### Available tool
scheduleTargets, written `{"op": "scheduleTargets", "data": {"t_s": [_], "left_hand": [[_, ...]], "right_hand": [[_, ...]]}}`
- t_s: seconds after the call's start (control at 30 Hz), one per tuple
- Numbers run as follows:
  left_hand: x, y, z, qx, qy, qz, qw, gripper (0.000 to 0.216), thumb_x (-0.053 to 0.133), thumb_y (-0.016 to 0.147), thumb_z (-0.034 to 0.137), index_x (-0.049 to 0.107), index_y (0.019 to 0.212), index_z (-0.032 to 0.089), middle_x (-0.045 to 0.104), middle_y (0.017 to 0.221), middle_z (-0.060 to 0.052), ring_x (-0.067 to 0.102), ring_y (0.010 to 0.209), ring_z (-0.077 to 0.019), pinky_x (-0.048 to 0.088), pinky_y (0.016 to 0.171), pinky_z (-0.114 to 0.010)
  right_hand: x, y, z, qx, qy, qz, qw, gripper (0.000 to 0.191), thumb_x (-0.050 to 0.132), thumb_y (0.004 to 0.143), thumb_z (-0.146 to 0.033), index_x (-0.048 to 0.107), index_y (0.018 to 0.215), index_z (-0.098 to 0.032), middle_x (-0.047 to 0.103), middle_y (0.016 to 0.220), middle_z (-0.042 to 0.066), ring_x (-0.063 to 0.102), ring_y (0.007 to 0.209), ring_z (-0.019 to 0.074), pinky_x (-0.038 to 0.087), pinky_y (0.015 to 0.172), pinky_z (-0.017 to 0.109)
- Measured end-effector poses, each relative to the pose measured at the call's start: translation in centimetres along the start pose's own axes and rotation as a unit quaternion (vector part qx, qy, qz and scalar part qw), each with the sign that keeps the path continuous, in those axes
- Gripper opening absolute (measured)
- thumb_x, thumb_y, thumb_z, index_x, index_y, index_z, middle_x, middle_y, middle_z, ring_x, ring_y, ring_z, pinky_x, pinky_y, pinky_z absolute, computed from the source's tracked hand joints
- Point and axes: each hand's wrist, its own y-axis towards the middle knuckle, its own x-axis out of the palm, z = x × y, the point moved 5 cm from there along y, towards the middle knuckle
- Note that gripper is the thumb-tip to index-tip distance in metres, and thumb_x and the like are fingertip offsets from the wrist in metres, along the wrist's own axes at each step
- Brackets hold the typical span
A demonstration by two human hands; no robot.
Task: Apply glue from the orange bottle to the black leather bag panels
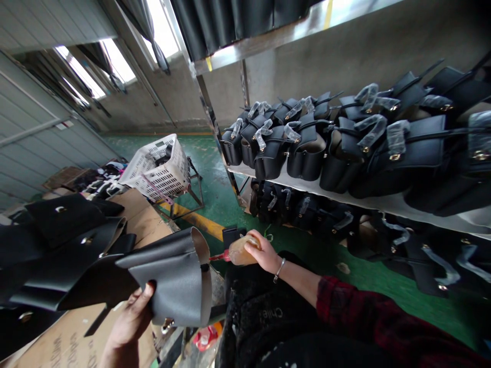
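A black bag body [172, 278] with a brass-coloured clasp is held up by my left hand [132, 317], thumb on its outer face and the other fingers behind it. The bag's open rim faces right. In my right hand [263, 253] is a squeeze bottle [242, 250] of yellowish-brown content, tilted sideways. Its red nozzle points left and reaches the bag's rim edge; whether the tip touches cannot be made out. Several more black bag pieces [72, 255] lie piled on cardboard to the left of my left hand.
Metal shelves [276, 179] at the right carry rows of black bags [307, 153] with plastic-wrapped handles. A white plastic crate [164, 174] rests on a metal stand ahead. The cardboard-topped table [65, 342] is at left. A red-and-yellow container [207, 337] sits low, below the bag.
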Motion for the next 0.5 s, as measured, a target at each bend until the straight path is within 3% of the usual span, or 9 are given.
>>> {"op": "scheduleTargets", "data": {"t_s": [0.1,0.27,0.5], "left_hand": [[-0.27,0.20,-0.04,0.016,0.017,-0.002,1.000,0.047,0.088,0.049,0.066,0.069,0.068,0.027,0.078,0.079,-0.009,0.067,0.116,-0.0414,0.057,0.092,-0.041],[-0.06,0.14,-0.05,0.014,0.001,-0.005,1.000,0.051,0.087,0.049,0.070,0.070,0.068,0.026,0.078,0.079,-0.009,0.068,0.114,-0.0401,0.057,0.094,-0.041],[-0.08,0.08,0.07,0.021,0.013,-0.001,1.000,0.040,0.090,0.048,0.054,0.068,0.067,0.027,0.078,0.078,-0.010,0.066,0.116,-0.0432,0.057,0.094,-0.043]], "right_hand": [[0.41,0.14,-0.13,-0.010,-0.008,-0.012,1.000,0.026,0.063,0.084,-0.041,0.058,0.101,-0.023,0.064,0.088,0.002,0.062,0.083,0.0214,0.052,0.080,0.033],[-0.21,0.85,-0.04,0.005,0.002,0.053,0.999,0.029,0.061,0.084,-0.045,0.056,0.101,-0.022,0.063,0.092,0.004,0.062,0.087,0.0229,0.052,0.084,0.035],[0.27,0.19,-0.58,0.002,0.036,-0.010,0.999,0.028,0.062,0.086,-0.044,0.058,0.101,-0.022,0.060,0.088,0.002,0.060,0.083,0.0209,0.050,0.079,0.032]]}}
